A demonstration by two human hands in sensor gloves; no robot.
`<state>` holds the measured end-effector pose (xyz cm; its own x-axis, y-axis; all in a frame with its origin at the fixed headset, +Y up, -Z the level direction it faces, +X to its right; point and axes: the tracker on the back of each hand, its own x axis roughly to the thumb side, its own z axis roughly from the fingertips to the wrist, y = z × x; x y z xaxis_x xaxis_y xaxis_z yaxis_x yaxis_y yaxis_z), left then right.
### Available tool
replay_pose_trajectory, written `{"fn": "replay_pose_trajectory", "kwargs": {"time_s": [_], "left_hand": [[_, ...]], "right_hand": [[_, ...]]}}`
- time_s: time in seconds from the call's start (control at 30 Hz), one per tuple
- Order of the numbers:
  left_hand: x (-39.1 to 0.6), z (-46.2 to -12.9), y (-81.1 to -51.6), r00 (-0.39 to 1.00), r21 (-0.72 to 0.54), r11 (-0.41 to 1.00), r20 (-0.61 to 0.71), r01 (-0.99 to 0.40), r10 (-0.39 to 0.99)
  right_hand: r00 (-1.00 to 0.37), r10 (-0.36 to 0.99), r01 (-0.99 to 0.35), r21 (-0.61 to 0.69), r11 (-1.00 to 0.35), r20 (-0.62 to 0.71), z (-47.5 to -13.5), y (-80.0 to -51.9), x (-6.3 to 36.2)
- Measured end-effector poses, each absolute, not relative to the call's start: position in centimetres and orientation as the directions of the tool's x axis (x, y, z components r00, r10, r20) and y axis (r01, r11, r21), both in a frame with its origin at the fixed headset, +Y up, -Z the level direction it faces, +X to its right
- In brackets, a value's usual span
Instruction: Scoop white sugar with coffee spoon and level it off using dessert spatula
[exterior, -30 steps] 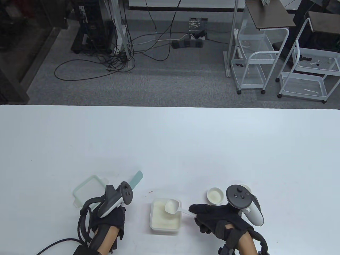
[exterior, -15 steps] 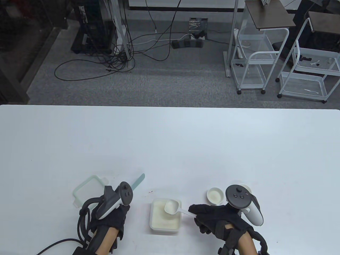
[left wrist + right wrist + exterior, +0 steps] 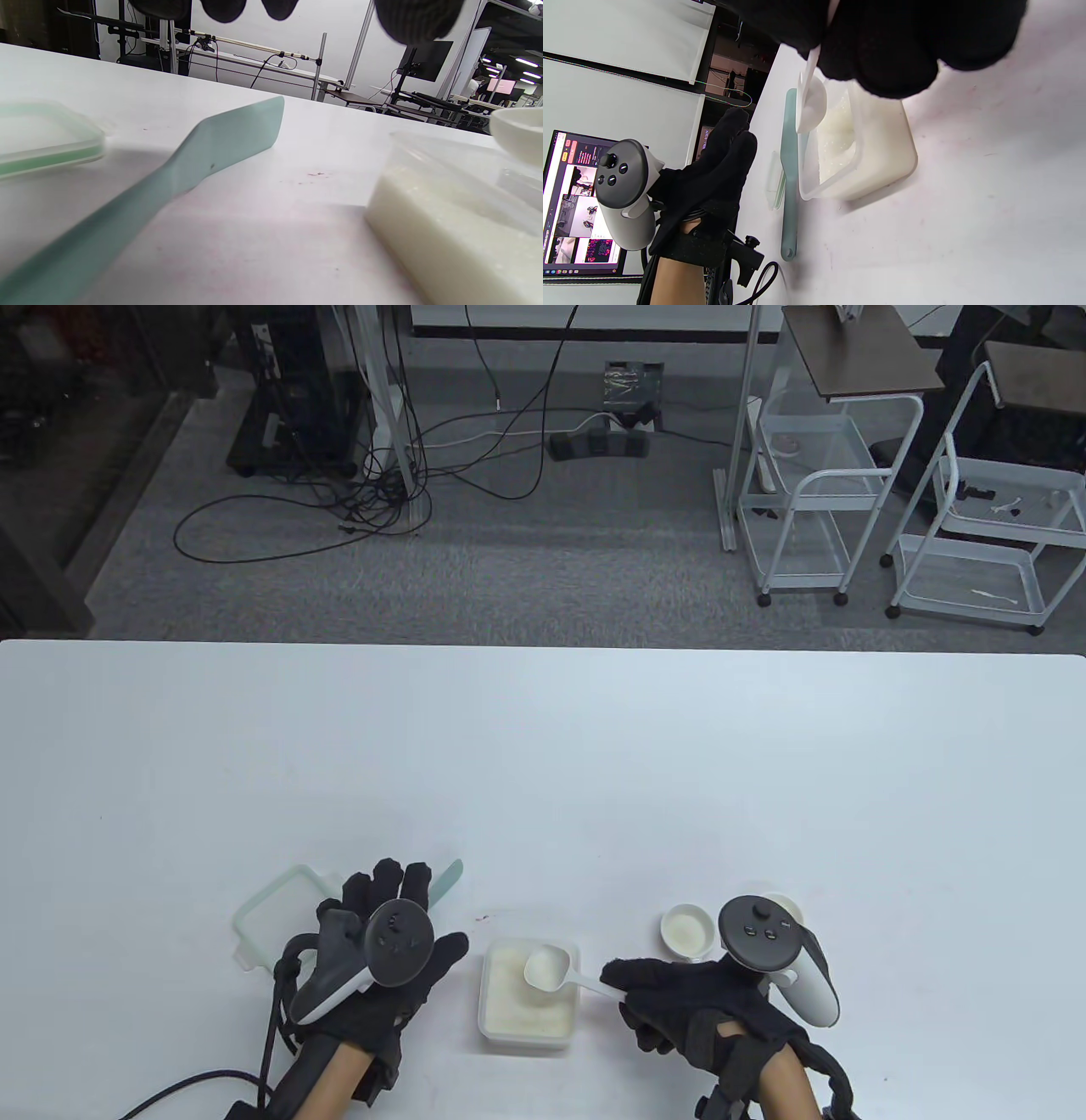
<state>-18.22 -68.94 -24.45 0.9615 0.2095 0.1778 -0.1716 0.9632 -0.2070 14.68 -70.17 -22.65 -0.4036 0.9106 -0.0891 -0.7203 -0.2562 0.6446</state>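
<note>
The right hand (image 3: 679, 997) pinched the spoon (image 3: 556, 971) by its handle, bowl held level over the sugar tub (image 3: 528, 994), probably so that whatever was scraped off would drop back in. Whether the bowl was heaped could not be told from the table view (white on white).

The left hand (image 3: 386, 954) had its fingers straight and spread, holding nothing. It hovered above the spatula (image 3: 178, 169), which lay flat on the table (image 3: 543, 746) between the lid (image 3: 276, 908) and the tub, its blade pointing away from the person. The right wrist view showed it clear of the glove, just beside the tub's left wall: within easy reach for the levelling pass.

Judged from this, the scoop was done and the levelling not yet begun. A small white dish (image 3: 687, 931) stood near the right hand, perhaps meant for the levelled sugar.
</note>
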Motion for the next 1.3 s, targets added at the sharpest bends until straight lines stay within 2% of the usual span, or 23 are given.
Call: {"fn": "replay_pose_trajectory", "kwargs": {"time_s": [0.27,0.53,0.67,0.83,0.97,1.3], "left_hand": [[-18.1,-24.4,-69.0,0.964,-0.226,0.961,0.177,-0.158,0.2],[-18.1,-24.4,-69.1,0.966,-0.246,0.959,0.178,-0.143,0.19],[-18.1,-24.4,-69.1,0.966,-0.249,0.958,0.175,-0.143,0.19],[-18.1,-24.4,-69.2,0.967,-0.256,0.957,0.173,-0.139,0.186],[-18.1,-24.4,-69.2,0.968,-0.264,0.955,0.172,-0.135,0.184],[-18.0,-24.4,-69.2,0.969,-0.28,0.952,0.171,-0.126,0.179]], "right_hand": [[-0.33,0.942,-0.78,0.579,-0.236,-0.061,-22.7,-69.2,15.9],[-0.18,0.983,-0.89,0.432,-0.146,-0.039,-22.5,-67.8,19.6],[-0.149,0.988,-0.921,0.368,-0.126,-0.034,-22.0,-66.9,21.6],[-0.195,0.98,-0.937,0.305,-0.171,-0.05,-21.7,-66.8,23.8],[-0.245,0.961,-0.943,0.263,-0.206,-0.125,-21.8,-67.8,25.1],[-0.508,0.815,-0.858,0.246,-0.451,-0.278,-21.7,-68.7,26.1]]}}
